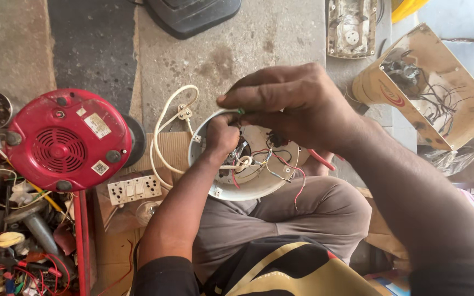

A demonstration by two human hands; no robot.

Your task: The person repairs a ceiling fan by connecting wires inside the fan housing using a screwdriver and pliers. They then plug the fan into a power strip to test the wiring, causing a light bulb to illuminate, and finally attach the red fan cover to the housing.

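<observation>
On the grey concrete floor (pixel 259 38) I see a round white appliance base (pixel 248 181) resting on the lap. My left hand (pixel 223 134) is curled inside it, pinching wires (pixel 281 164). My right hand (pixel 292 104) sits above its rim, fingers pressed together on a small green part (pixel 241 111).

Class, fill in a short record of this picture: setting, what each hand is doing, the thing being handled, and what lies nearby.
Setting: person seated on a concrete floor
Left hand: inside the round white housing, among its wires
Right hand: over the housing's rim, fingertips pinched
Nearby left: red motor base, white socket strip, white cord
Nearby right: opened cream appliance
</observation>
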